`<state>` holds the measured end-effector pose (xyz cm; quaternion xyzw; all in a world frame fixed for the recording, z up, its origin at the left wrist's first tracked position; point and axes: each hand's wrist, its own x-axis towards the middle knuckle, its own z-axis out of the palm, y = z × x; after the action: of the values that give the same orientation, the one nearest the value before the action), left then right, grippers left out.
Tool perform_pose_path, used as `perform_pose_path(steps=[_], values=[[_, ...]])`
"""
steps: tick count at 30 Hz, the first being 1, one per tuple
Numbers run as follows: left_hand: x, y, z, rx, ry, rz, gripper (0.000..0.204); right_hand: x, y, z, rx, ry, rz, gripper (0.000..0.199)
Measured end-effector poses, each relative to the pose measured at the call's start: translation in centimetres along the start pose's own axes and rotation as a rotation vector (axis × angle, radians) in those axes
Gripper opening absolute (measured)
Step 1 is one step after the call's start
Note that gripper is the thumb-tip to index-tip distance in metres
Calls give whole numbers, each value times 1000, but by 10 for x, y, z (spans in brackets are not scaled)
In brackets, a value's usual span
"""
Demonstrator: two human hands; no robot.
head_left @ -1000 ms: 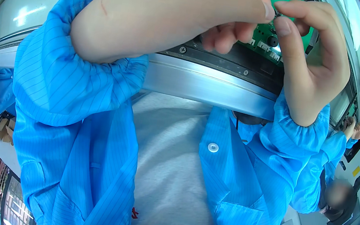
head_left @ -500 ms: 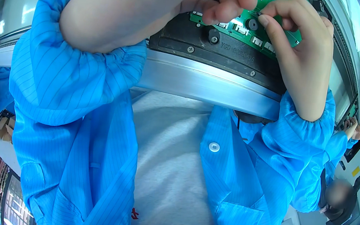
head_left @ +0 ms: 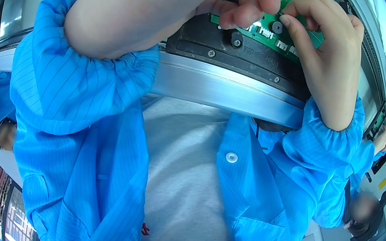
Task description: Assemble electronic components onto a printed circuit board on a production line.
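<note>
Left hand (head_left: 247, 3) & right hand (head_left: 329, 46) both pinch green circuit board (head_left: 294, 34) on black fixture (head_left: 241, 53) w/ silver rail (head_left: 226, 88).

coat: blue pinstriped, white snap button | cuffs: elastic, gathered | shirt: grey

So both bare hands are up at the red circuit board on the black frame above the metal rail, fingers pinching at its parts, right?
Not quite: the circuit board is green, not red, as the head view shows. The rest stands: the left hand and the right hand are both at it, on the black frame above the metal rail.
</note>
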<state>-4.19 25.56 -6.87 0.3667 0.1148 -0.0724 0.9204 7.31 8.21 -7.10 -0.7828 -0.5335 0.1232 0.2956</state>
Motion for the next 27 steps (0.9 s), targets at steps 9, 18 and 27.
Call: perform_pose_path(steps=[9,18,27], values=[[1,1,-6,-25,28,-17,32,8,11,0,-109,-2,-215,17],[6,1,-7,3,-33,-30,31,10,7,-9,-256,-41,-238,18],[5,-2,-6,26,4,-21,31,11,3,-15,-316,-76,-281,18]])
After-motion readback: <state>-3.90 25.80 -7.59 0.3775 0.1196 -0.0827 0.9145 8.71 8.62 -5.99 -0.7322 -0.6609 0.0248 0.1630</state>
